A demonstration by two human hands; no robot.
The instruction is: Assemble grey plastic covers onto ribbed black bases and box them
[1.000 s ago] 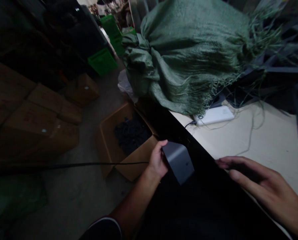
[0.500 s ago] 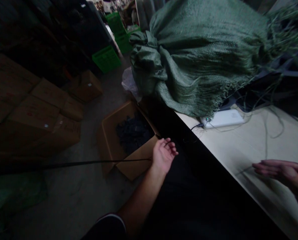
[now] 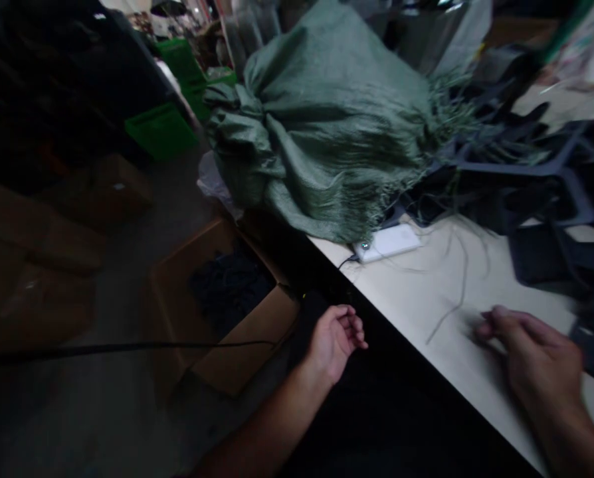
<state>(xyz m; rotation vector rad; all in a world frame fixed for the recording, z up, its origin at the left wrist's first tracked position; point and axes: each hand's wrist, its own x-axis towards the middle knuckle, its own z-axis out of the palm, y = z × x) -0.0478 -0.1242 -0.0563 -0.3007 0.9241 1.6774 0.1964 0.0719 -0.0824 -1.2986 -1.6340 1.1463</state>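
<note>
My left hand [image 3: 337, 342] hangs in the air beside the table's dark front edge, palm up. Its fingers are loosely bent and apart, with nothing in them. Over the pale tabletop [image 3: 421, 292], my right hand [image 3: 541, 362] has its fingers bent in and pressed together. Blur hides whether anything is between those fingertips. A loose thread [image 3: 459, 302] lies on the table just left of my right hand. Farther back is a white power bank [image 3: 389, 243] with a lit display and a cable plugged in.
A tied green woven sack [image 3: 327, 133] rests on the table's far end. Dark grey plastic frames [image 3: 541, 255] lie to the right. On the floor at left stand an open carton [image 3: 247, 342] holding dark pieces, closed cartons [image 3: 38, 292] and green crates [image 3: 160, 131].
The view has swung right, bringing more dark frames into sight. My right hand has come further into view over the table, turned knuckles up. My left hand keeps its loose curl.
</note>
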